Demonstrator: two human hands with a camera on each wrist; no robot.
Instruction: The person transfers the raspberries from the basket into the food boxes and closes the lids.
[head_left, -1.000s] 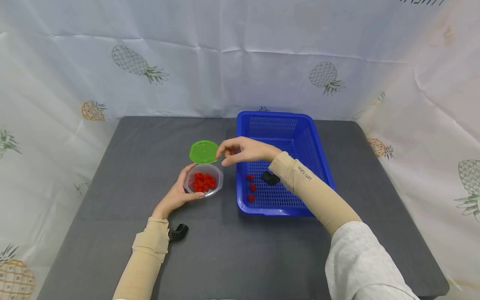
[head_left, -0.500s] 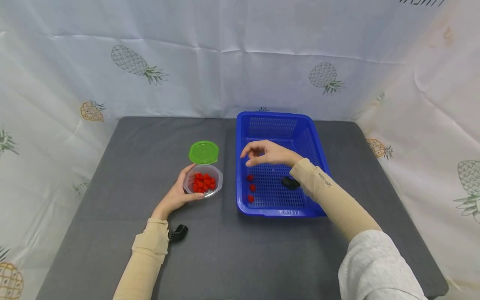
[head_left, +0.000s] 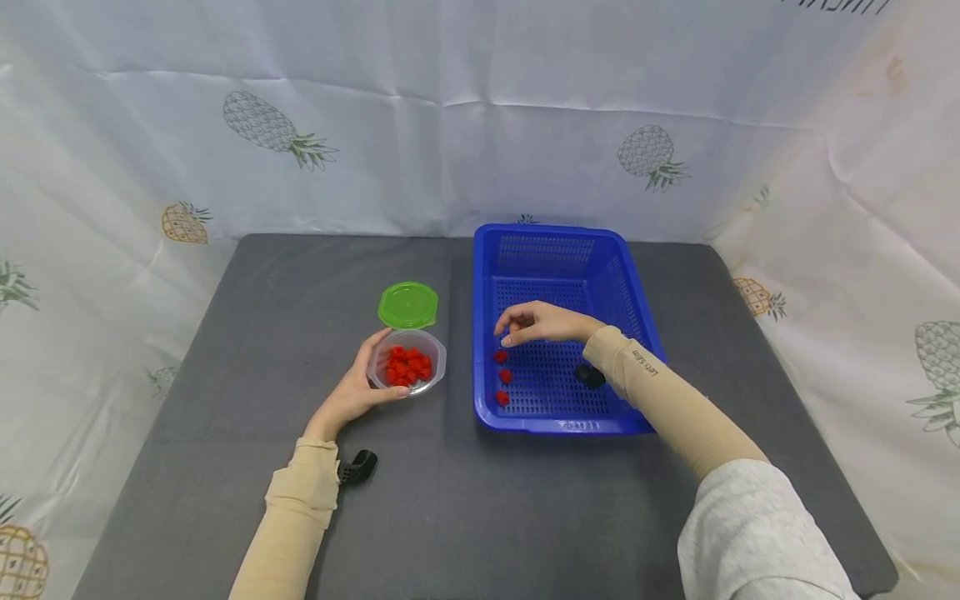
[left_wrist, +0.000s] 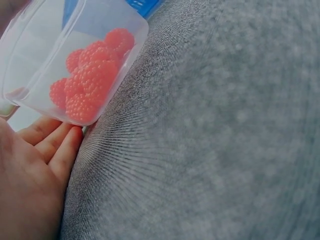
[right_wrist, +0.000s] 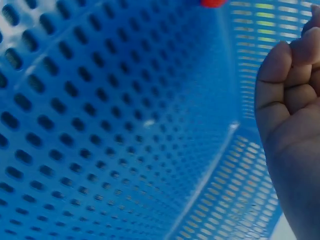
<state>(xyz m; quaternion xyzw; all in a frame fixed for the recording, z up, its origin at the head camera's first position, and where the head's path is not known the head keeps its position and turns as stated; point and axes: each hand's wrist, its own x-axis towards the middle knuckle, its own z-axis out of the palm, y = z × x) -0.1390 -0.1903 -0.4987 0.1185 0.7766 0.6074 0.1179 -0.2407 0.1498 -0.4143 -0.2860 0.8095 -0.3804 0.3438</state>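
Note:
My left hand (head_left: 351,398) holds a small clear plastic tub (head_left: 438,379) on the table, thumb along its near side and fingers behind it. Several red raspberries (head_left: 407,364) are piled inside; the left wrist view shows these raspberries (left_wrist: 95,75) through the wall, with the fingers (left_wrist: 50,142) touching the tub's lower side. Over the left part of a blue perforated basket (head_left: 555,427) is my right hand (head_left: 551,322), its fingers bent and nothing visible between fingertips and thumb. Just below its fingertips lies a raspberry (head_left: 501,356); two more, a middle raspberry (head_left: 506,377) and a near raspberry (head_left: 502,398), line up toward me.
A green lid (head_left: 408,305) lies flat behind the tub, left of the basket. The basket's raised wall stands between the tub and the raspberries in it. A pineapple-print curtain (head_left: 450,167) hangs behind the grey table (head_left: 480,508) and at both sides.
My right hand has moved right from beside the lid and tub to over the basket, then down and nearer to the raspberries there. The left hand and tub have stayed in place.

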